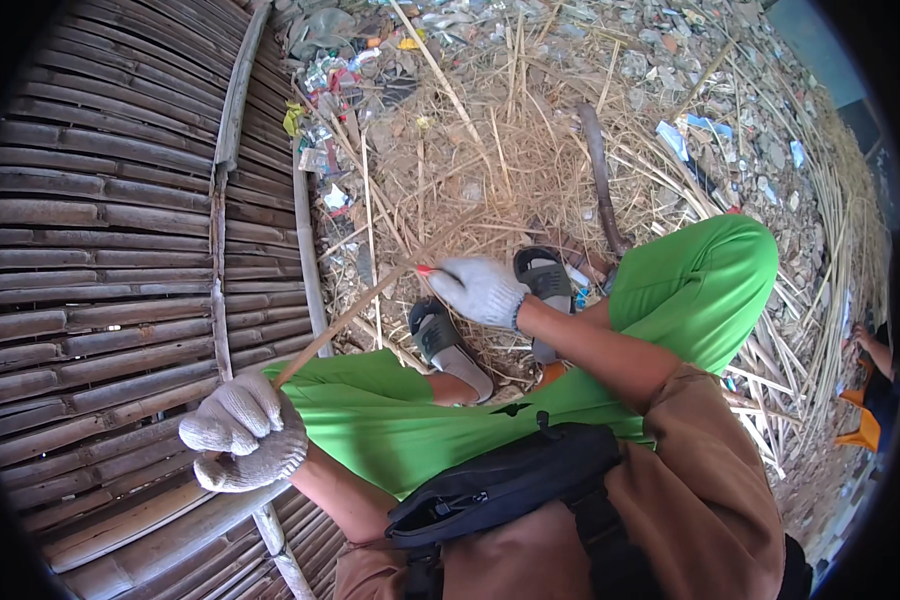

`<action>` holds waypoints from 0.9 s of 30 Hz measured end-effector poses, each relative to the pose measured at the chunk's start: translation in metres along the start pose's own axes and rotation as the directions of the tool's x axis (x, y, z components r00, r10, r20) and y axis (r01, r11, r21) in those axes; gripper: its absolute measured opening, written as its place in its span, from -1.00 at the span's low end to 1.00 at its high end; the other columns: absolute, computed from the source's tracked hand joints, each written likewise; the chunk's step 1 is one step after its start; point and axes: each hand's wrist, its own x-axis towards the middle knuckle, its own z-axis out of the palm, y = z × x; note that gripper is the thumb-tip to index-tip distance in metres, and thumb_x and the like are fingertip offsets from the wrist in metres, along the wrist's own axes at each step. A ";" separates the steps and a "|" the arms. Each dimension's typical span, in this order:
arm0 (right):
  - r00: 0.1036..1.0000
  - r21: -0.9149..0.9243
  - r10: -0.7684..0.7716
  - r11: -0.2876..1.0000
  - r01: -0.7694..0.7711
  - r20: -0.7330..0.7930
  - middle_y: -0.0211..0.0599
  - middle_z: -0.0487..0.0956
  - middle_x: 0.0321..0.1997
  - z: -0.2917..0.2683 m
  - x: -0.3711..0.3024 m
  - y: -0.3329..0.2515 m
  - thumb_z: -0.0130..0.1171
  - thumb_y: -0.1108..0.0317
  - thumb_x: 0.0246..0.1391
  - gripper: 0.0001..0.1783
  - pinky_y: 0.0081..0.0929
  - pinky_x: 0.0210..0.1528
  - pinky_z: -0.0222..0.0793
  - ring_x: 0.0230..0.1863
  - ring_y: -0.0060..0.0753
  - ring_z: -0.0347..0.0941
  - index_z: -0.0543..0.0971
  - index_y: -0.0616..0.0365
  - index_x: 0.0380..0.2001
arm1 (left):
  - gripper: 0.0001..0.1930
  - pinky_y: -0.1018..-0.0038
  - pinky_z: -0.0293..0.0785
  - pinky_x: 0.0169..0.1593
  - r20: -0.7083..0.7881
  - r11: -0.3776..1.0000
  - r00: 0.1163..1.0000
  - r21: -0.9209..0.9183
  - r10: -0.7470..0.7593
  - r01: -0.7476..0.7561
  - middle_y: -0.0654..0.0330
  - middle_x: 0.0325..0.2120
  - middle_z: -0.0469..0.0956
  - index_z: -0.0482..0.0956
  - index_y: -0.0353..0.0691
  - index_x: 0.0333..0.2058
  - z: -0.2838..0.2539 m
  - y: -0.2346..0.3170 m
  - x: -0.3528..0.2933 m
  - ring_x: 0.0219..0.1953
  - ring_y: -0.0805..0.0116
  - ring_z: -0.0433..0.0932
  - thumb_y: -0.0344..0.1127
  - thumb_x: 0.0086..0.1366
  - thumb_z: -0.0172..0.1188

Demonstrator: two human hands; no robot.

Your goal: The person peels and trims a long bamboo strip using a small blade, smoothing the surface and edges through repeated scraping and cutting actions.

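A long thin bamboo strip (355,312) slants up and away from my left hand (245,435), whose gloved fingers are curled round its near end. Higher up the strip, my right hand (475,290), also in a whitish knit glove, is closed beside it. A small red thing (425,270) pokes out at the right fingertips, next to the strip; the rest of it is hidden by the glove. Beyond the right hand the strip's far end blends into the straw-coloured shavings (450,180) on the ground.
A bamboo-slat platform (120,290) fills the left side. My sandalled feet (435,335) rest among shavings and litter. A dark curved stick or tool (598,170) lies ahead; loose bamboo strips (815,270) are heaped to the right. Another person's arm (875,350) shows by an orange chair (858,425).
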 end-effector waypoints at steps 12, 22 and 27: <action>0.989 0.082 -0.138 0.988 0.133 0.059 0.12 0.67 -0.30 0.015 -0.010 -0.045 0.00 -0.08 0.44 -0.53 0.08 -0.20 0.52 -0.25 0.25 0.64 0.65 0.09 -0.06 | -0.68 0.42 0.31 -0.54 -0.054 1.000 0.999 -0.016 -0.009 0.008 0.34 -0.68 0.40 0.47 -0.13 -0.44 -0.019 0.005 -0.008 -0.66 0.46 0.29 -0.08 0.43 0.23; 0.997 -0.081 -0.056 0.995 0.052 -0.044 0.10 0.69 -0.31 0.017 0.006 -0.013 -0.05 -0.11 0.42 -0.49 0.09 -0.19 0.55 -0.27 0.26 0.64 0.66 0.09 -0.20 | -0.67 0.46 0.28 -0.55 -0.036 0.999 0.999 -0.034 0.006 -0.007 0.34 -0.71 0.35 0.43 -0.13 -0.47 -0.028 0.006 -0.007 -0.67 0.48 0.26 -0.10 0.44 0.21; 0.995 -0.032 -0.039 0.999 0.037 -0.088 0.11 0.68 -0.29 0.022 0.007 0.017 -0.03 -0.12 0.42 -0.50 0.11 -0.14 0.53 -0.21 0.28 0.63 0.66 0.09 -0.18 | -0.63 0.43 0.37 -0.54 0.014 0.998 1.000 -0.062 -0.005 0.006 0.29 -0.65 0.42 0.43 -0.14 -0.45 -0.032 0.003 -0.004 -0.62 0.41 0.37 -0.03 0.46 0.20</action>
